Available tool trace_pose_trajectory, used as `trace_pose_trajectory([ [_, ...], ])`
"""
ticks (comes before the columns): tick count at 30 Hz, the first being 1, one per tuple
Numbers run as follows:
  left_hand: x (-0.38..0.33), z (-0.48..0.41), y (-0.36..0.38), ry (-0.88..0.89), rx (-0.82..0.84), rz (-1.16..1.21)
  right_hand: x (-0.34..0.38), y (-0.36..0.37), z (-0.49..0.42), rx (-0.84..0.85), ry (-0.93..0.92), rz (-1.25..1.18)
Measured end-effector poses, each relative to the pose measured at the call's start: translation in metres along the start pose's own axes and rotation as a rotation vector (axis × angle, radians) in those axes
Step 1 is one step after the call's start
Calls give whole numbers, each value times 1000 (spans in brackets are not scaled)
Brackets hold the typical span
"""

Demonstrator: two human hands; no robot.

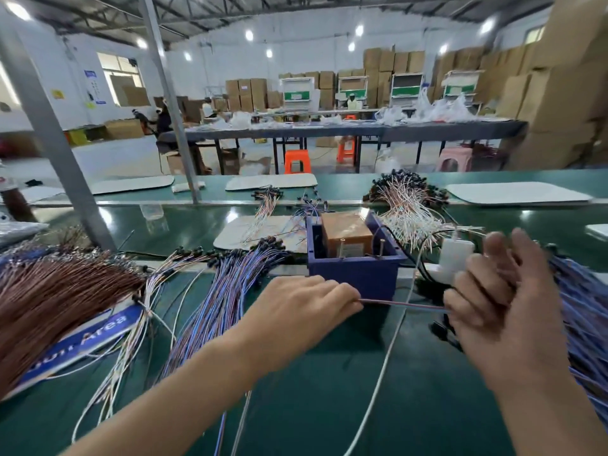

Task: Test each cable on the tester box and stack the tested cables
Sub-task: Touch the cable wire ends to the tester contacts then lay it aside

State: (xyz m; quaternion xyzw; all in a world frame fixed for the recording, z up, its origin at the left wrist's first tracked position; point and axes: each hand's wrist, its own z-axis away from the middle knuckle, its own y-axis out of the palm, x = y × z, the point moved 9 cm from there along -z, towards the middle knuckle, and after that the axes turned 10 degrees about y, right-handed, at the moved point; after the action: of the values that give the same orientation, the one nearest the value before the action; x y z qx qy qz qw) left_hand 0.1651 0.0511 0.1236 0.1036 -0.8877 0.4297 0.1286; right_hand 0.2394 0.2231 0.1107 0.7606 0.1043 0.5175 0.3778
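Note:
A thin purple and red cable [403,304] is stretched level between my two hands, just in front of the blue tester box [353,273]. My left hand [297,311] pinches its left end with fingers closed. The cable's other end sits in my right hand [500,301], whose upper fingers are raised. The tester box holds a brown block [345,233] and two upright metal pins. A stack of purple cables [227,291] lies to the left of the box. More purple cables [582,311] lie behind my right hand.
A thick bundle of brown cables [56,291] covers a blue sign [82,343] at far left. White cables [411,218] are piled behind the box. A white adapter [455,255] and its white cord [388,363] lie right of the box. A grey post [62,159] stands at left.

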Motion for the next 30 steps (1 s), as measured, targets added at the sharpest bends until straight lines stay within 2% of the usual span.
trace_pose_trajectory([
  [3, 29, 25, -6, -41, 91, -220, 7, -42, 8, -51, 72, -53],
  [7, 53, 27, -38, -177, -15, -347, -34, -64, 8, -90, 265, -4],
  [11, 8, 5, -35, -60, -156, -271, -94, -53, -2, -76, 425, 131],
  [15, -42, 0, 14, 69, -115, -139, -127, -42, -16, -63, 496, 240],
  [18, -55, 12, 53, 89, -36, -73, -138, -44, -23, -27, 487, 303],
  [24, -47, 29, 90, 84, 15, -23, -138, -63, -33, -105, 313, 466],
  [26, -33, 38, 98, -68, -1, 122, -136, -71, -36, -140, 275, 478],
  [29, -1, 58, 115, -572, -99, 703, -135, -76, -39, -174, 229, 468],
  [30, 2, 59, 125, -692, -126, 918, -136, -76, -41, -189, 224, 464],
])
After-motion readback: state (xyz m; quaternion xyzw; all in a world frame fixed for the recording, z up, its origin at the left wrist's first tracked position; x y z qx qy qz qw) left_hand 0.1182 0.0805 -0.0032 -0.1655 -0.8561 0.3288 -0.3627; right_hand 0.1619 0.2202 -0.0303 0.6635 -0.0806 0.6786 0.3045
